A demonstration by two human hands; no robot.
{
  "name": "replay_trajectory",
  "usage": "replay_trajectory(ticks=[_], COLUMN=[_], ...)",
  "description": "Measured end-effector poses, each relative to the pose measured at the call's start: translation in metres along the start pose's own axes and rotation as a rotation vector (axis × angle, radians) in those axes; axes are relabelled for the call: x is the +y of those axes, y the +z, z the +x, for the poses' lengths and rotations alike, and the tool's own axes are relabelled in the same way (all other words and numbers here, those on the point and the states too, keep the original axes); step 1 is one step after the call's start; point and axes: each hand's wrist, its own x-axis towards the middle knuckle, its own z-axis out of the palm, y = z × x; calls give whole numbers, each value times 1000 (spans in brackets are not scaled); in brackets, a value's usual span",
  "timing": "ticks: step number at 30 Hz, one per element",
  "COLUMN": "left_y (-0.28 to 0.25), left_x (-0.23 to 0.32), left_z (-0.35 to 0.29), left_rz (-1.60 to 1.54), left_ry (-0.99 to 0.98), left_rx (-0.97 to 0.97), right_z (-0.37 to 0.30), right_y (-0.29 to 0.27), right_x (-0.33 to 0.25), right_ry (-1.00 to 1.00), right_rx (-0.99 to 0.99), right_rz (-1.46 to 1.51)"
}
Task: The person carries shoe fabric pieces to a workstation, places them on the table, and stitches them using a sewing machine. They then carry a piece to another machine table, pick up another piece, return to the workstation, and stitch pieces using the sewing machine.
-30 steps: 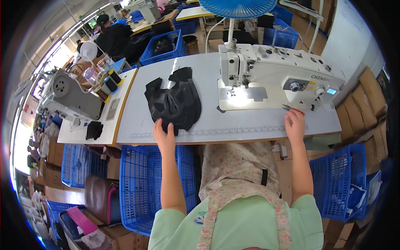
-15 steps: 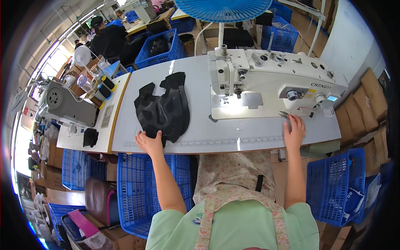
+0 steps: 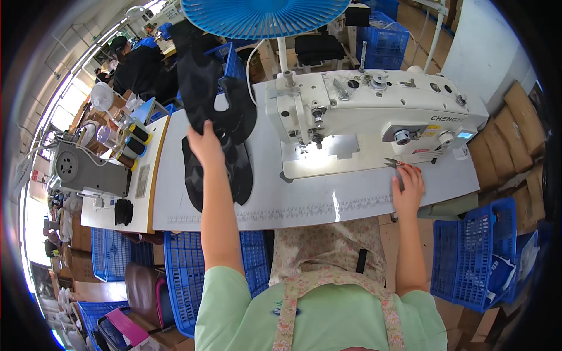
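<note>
Over the far left of the worktop point(image 3: 310, 202), my left hand point(image 3: 206, 145) pinches a black panel point(image 3: 198, 76) near-side, seemingly to clear the black pieces point(image 3: 239, 178) beneath, while my right hand point(image 3: 410, 190) curls round snips point(image 3: 391, 163), presumably for readiness.

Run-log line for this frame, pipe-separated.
left hand: holding up black piece | right hand: at snips, grip unclear | more black material: on table

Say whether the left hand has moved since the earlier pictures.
Yes: the left hand has moved away from the ruler strip on the table, toward the table's far side, and now holds a raised black piece.
</note>
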Motion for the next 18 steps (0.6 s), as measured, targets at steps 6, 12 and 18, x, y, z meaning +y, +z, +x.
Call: replay_trajectory(ticks=[6, 12, 18], left_y=[78, 103, 105], left_x=[-72, -128, -105], left_z=[-29, -54, -47], left_rz=[-460, -634, -545], left_ry=[-812, -896, -955], left_rx=[-62, -639, -886], right_z=[28, 92, 146], right_y=[-13, 82, 124], right_x=[-45, -85, -125], right_ry=[-187, 176, 925], right_rx=[-77, -519, -664], right_rz=[128, 633, 1295])
